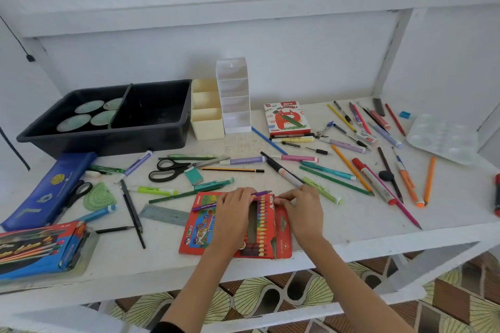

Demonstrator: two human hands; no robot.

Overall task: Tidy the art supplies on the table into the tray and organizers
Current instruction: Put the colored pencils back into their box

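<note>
A red box of coloured pencils [263, 227] lies open at the table's front edge, its flap [282, 235] folded out to the right. My left hand [232, 213] rests on the box and holds a purple pencil [261, 193] at its top end. My right hand [303, 208] pinches the box's upper right corner. The black tray [173, 132] stands at the back left with round green discs [89, 107] in its left half. Next to it stand a cream organizer [207, 121] and a white tiered organizer [235, 105].
Pens, pencils and markers [373, 181] lie scattered to the right. Black scissors [173, 167], a teal eraser [193, 176], a ruler [165, 215], a blue pencil case [51, 189], an oil pastels box [286, 117] and a clear palette [443, 138] also lie around.
</note>
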